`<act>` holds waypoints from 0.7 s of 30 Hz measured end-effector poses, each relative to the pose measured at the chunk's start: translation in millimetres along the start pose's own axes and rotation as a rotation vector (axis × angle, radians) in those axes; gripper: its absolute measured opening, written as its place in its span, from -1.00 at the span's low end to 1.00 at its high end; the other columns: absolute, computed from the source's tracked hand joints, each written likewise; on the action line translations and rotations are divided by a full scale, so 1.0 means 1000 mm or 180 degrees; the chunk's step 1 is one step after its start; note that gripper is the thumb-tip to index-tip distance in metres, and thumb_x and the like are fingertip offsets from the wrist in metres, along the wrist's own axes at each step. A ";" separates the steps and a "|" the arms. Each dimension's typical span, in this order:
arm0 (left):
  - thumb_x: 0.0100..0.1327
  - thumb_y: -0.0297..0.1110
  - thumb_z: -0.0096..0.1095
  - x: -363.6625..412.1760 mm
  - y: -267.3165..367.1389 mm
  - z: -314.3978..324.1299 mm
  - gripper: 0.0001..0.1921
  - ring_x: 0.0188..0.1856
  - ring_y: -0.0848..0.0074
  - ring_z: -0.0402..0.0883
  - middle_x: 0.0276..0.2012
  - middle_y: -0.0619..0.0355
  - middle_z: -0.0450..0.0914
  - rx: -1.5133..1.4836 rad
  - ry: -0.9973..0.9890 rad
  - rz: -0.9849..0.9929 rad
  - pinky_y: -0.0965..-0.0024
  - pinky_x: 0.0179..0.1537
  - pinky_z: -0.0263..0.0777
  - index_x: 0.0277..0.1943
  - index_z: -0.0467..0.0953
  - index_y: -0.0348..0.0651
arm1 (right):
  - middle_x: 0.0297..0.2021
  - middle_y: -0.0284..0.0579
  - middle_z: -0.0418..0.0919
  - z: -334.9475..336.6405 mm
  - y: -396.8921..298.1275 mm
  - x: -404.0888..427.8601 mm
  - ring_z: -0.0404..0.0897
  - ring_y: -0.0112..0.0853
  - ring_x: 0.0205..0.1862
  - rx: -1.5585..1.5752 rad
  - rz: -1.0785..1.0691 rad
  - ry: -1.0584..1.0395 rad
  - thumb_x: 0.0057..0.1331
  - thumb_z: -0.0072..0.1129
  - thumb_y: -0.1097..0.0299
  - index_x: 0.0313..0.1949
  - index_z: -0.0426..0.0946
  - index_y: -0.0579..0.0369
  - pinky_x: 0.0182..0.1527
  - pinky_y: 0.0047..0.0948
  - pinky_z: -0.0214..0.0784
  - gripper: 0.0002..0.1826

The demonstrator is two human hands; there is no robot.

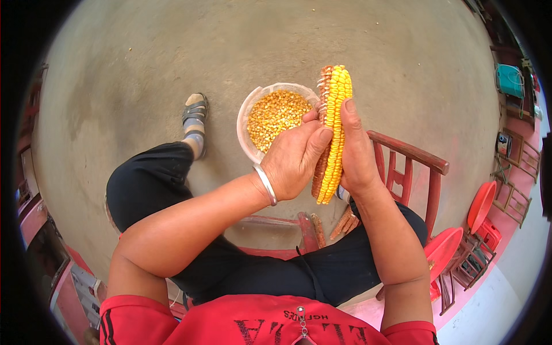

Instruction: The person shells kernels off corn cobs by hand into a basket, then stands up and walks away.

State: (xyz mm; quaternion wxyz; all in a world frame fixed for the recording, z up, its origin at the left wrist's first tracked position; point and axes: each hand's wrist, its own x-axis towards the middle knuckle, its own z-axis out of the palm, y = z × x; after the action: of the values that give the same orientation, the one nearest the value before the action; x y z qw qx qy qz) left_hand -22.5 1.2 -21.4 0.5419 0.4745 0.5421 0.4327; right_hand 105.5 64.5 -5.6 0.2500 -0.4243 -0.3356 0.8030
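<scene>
An ear of corn (337, 129) stands lengthwise between my hands, with yellow kernels on its right part and bare reddish cob with pale tips on its left part. My right hand (360, 151) grips it from the right, thumb lying along the kernels. My left hand (293, 159), a silver bangle at its wrist, presses its thumb against the ear's left side where kernels meet bare cob; its other fingers are curled, partly hidden behind the cob. Beyond my left hand, a pale plastic basket (243, 125) on the floor holds many loose corn kernels (276, 114).
A red wooden chair (407, 151) stands at the right by my knee. Stripped cobs (345, 222) lie on the floor below the ear. Red basins (481, 207) and small wooden chairs (513, 202) line the right wall. A few kernels are scattered on the floor.
</scene>
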 end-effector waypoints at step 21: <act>0.53 0.01 -0.23 -0.004 -0.013 0.000 -0.47 -0.40 0.11 0.56 -0.50 -0.12 0.53 -0.0710 0.0024 -0.0239 0.18 -0.28 0.40 -0.25 0.48 -0.35 | -0.16 -0.12 0.54 0.004 -0.004 0.001 0.58 -0.40 -0.15 0.0085 0.0249 -0.0029 0.47 -0.20 -0.22 0.04 0.39 0.13 -0.09 -0.40 0.49 -0.40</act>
State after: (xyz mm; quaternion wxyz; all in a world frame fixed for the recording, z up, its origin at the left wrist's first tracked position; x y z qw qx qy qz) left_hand -23.2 -5.3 -33.5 0.6052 0.3890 0.5100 0.4715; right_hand 102.2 66.0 -1.4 0.2225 -0.4301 -0.3092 0.8185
